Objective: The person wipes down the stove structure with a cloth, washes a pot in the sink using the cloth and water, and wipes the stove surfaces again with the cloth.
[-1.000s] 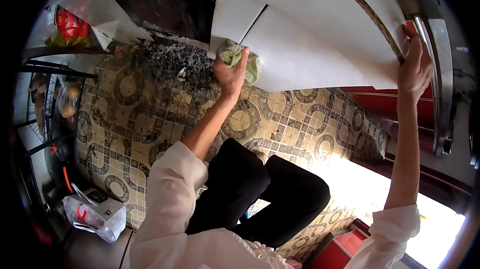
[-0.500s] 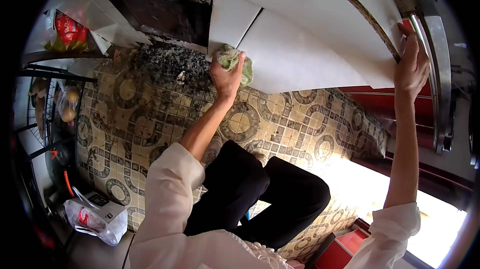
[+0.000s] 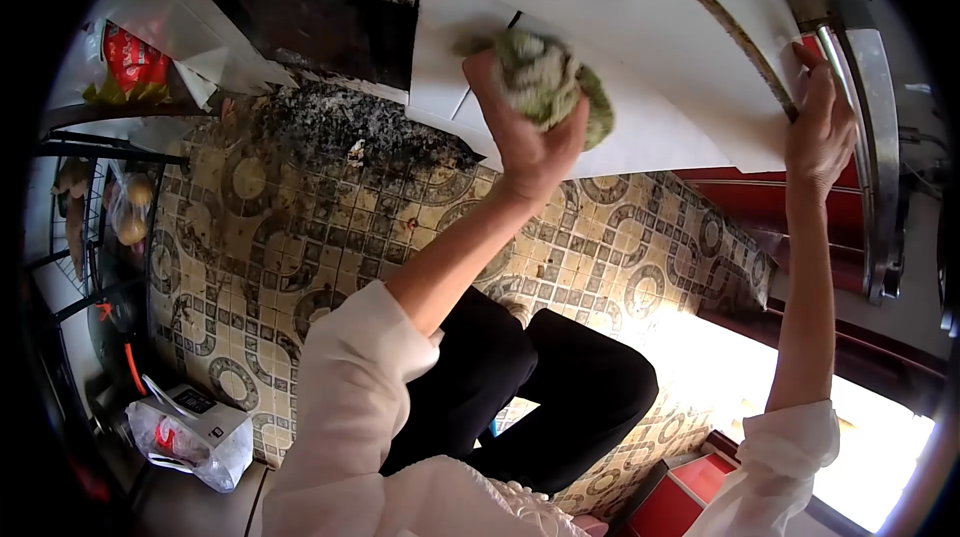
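A crumpled green cloth (image 3: 540, 82) is gripped in my left hand (image 3: 530, 142), which is in front of the white tiled wall (image 3: 650, 122). Whether the cloth touches the tiles cannot be told. At the right, my right hand (image 3: 822, 127) rests at the edge of the white surface, beside a metal-trimmed counter edge (image 3: 862, 157); its fingers are bent round that edge and partly hidden. To the left of the cloth is a dark, sooty opening (image 3: 315, 32) in the wall, with black residue (image 3: 340, 127) on the floor below it.
Patterned floor tiles (image 3: 390, 227) spread beneath my bent knees. A black wire rack (image 3: 95, 227) stands at the left, below a red packet (image 3: 135, 59). A white bag (image 3: 195, 432) is at the lower left. Red cabinet parts (image 3: 690, 497) are at the lower right.
My left hand has moved right and up from the lower tile edge, with the green cloth in it. My right hand has stayed at the edge.
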